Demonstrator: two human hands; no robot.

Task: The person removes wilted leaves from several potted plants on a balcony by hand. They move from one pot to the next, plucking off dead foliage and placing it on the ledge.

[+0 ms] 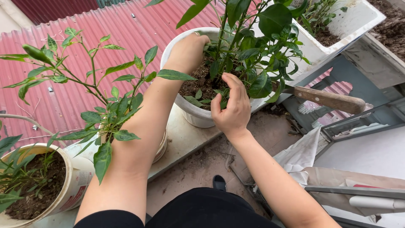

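A white pot of soil sits far centre, holding a leafy plant. The left hand curls fingers together at its stem; the right hand rests nearer, fingers together on soil.

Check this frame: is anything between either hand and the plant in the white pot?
Nothing visible. The left hand rests on the soil at the stem base of the leafy plant in the white pot; the right hand reaches in from the near side, its fingertips among the low leaves.
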